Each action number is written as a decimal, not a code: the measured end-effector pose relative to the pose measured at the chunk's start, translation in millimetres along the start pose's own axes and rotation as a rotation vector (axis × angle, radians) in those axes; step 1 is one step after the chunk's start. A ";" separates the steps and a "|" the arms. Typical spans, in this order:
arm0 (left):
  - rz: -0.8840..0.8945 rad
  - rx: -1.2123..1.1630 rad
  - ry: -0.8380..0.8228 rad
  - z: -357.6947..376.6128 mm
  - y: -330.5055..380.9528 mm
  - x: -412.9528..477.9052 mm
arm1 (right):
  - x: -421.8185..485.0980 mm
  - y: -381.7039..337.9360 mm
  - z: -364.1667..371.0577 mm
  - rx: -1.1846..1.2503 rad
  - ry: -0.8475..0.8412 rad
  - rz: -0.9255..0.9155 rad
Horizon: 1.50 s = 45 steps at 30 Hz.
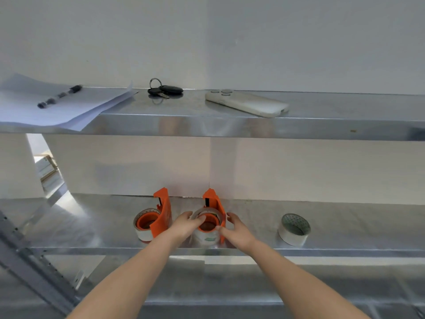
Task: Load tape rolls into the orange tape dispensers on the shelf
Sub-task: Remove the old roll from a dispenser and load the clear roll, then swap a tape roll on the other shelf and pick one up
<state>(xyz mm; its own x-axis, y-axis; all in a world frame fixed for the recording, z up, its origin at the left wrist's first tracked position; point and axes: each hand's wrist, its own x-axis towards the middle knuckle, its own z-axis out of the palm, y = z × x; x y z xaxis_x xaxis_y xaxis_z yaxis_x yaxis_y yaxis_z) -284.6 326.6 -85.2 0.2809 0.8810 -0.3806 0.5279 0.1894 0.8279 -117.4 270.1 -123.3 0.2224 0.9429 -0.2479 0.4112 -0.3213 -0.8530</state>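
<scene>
Two orange tape dispensers stand on the middle metal shelf (92, 226). The left dispenser (162, 215) has a clear tape roll (143, 234) seated on its orange hub. The right dispenser (215, 203) has a second clear tape roll (208, 239) around its hub. My left hand (186, 225) grips that roll's upper left rim with fingers and thumb. My right hand (234, 229) pinches its right rim, fingers beside the dispenser's side plate. A third, loose tape roll (294, 229) lies on the shelf to the right, apart from both hands.
The upper shelf (230, 127) carries paper sheets (57, 109) with a pen (59, 96), car keys (164, 90) and a phone in a pale case (247, 103). A perforated metal upright (30, 268) runs at lower left. A lower shelf (218, 288) sits under my forearms.
</scene>
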 end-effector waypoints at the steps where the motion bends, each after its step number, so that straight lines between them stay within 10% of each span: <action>1: 0.016 -0.004 0.004 0.7 2.4 -3.3 | -3.0 0.0 -1.8 0.009 -0.003 0.001; 20: 0.386 0.268 -0.276 133.4 81.0 -1.2 | -53.1 71.9 -159.2 -0.085 0.304 0.111; 45: 0.417 0.203 -0.293 236.8 101.6 48.7 | -43.3 121.2 -193.1 0.063 0.447 0.046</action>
<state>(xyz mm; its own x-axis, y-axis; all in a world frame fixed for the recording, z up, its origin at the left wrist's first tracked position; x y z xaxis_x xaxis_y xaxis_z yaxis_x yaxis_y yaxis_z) -27.5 286.1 -117.1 0.6958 0.7002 -0.1598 0.4598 -0.2633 0.8481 93.5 173.3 -127.3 0.6050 0.7927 -0.0750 0.3407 -0.3429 -0.8754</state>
